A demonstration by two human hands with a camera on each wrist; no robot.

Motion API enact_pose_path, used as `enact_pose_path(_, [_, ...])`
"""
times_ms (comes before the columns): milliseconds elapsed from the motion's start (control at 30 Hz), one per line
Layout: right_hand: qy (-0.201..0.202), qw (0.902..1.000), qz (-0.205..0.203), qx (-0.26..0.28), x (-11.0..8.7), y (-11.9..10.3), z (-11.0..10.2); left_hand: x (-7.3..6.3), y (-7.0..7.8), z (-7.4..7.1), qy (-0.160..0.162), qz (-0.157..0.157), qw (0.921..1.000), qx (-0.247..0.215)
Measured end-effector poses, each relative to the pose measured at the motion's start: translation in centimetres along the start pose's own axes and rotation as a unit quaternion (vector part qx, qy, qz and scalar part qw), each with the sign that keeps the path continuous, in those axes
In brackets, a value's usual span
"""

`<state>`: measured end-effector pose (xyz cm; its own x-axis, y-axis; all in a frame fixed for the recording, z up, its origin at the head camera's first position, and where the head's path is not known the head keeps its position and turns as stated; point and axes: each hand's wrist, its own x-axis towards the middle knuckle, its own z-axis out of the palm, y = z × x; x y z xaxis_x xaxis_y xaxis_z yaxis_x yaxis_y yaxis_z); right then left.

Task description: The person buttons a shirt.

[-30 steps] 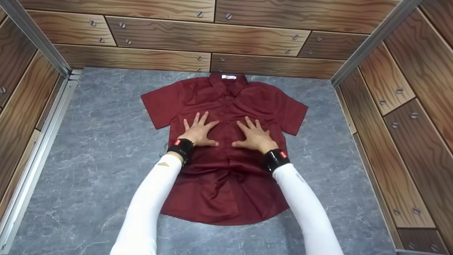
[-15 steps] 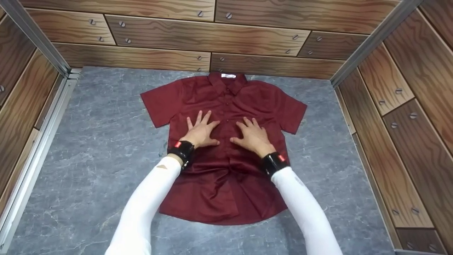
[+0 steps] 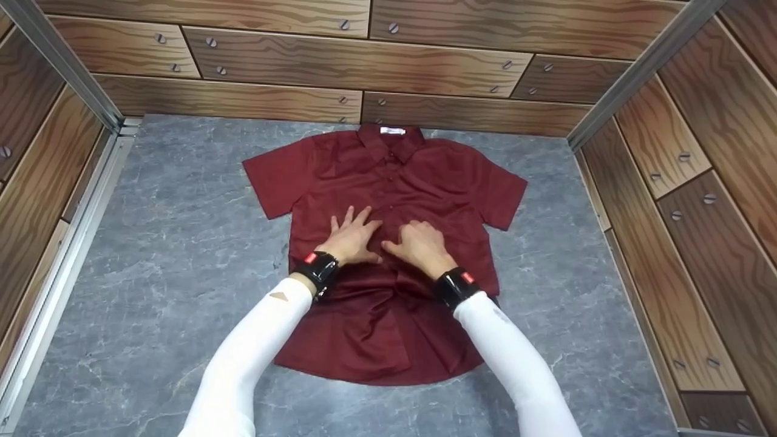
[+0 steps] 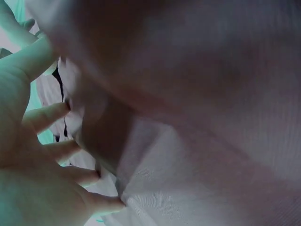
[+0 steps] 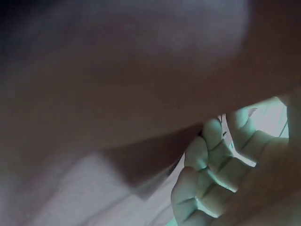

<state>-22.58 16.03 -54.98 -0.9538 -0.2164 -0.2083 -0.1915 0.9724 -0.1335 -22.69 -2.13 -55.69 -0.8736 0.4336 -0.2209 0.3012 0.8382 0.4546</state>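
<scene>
A dark red short-sleeved button-up shirt (image 3: pixel 340 340) lies front up, its collar (image 3: pixel 391 145) towards the back wall and creases across its lower half. My left hand (image 3: pixel 351 240) rests on the shirt front, just left of the button line, with fingers spread. In the left wrist view its fingertips (image 4: pixel 113 202) meet the cloth. Opposite it, right of the buttons, my right hand (image 3: pixel 420 246) touches the shirt with bent fingers and the thumb pointing inward. The right wrist view shows those curled fingers (image 5: pixel 195 153) beside the cloth, with no fold visible between them.
Beneath the shirt is a grey marbled surface (image 3: pixel 182 273). Wood-patterned panels (image 3: pixel 291 54) form the back and both sides, with metal rails (image 3: pixel 61 243) at the left. Each wrist wears a black strap (image 3: pixel 456 287), and white sleeves (image 3: pixel 243 358) cover the forearms.
Both hands have slid slightly down the shirt and closer together. The right hand's fingers, spread before, are now bent. The shirt stays in nearly the same place.
</scene>
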Motion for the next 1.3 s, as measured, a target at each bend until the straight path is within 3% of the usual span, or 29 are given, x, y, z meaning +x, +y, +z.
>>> enact_pose_path(200, [-0.003, 0.9990, -0.013, 0.042, 0.2, 0.7, -0.4, 0.3, 0.1, 0.3, 0.044, 0.013, 0.9989, -0.010])
enact_pose_path(433, [-0.004, 0.9963, -0.042, 0.075, 0.1, 1.3, -0.6, 0.8, 0.6, 0.7, 0.114, 0.062, 0.9915, 0.004])
enact_pose_path(633, [0.000, 0.9958, -0.051, 0.075, -0.2, 1.3, -0.6, 1.2, 0.7, 1.3, 0.128, 0.088, 0.9878, 0.008])
enact_pose_path(867, [0.015, 0.9937, -0.065, 0.091, -0.5, 1.3, -0.6, 1.3, 0.8, 1.6, 0.169, 0.124, 0.9775, 0.018])
enact_pose_path(1133, [0.057, 0.9849, -0.099, 0.130, -1.0, 1.4, -0.2, 1.2, 0.5, 1.9, 0.201, 0.135, 0.9701, 0.003])
enact_pose_path(1300, [0.060, 0.9829, -0.079, 0.155, -0.9, 1.3, -0.2, 1.0, 0.2, 1.8, 0.211, 0.138, 0.9678, -0.005])
